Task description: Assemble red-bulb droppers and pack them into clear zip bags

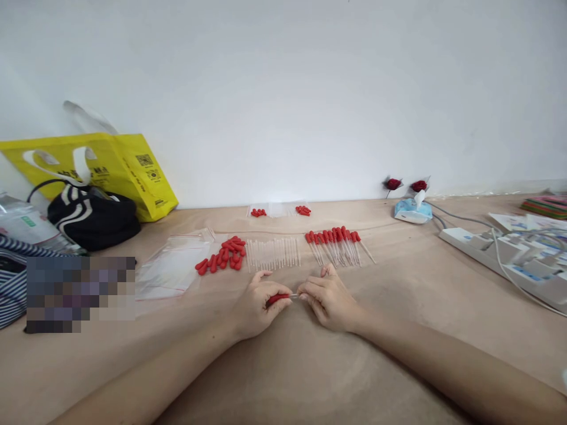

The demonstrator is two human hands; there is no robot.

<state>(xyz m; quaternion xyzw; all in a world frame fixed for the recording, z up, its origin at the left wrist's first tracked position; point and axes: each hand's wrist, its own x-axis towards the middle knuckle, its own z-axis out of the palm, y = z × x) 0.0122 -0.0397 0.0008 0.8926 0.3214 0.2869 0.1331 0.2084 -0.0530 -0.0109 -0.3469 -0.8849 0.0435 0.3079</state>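
Observation:
My left hand pinches a red rubber dropper bulb, its narrow end turned to the right. Facing it, my right hand grips a thin clear dropper tube, mostly hidden by the fingers. Tube and bulb meet end to end between the hands; how deep the tube sits I cannot tell. Just beyond my left hand lies a pile of loose red bulbs. Beside it a row of clear tubes is laid out. Further right are several droppers with bulbs on their tubes.
Clear zip bags lie left of the bulbs. Small bags with red bulbs rest near the wall. A yellow bag and black pouch stand at left. At right are a tissue pack and a power strip with cables.

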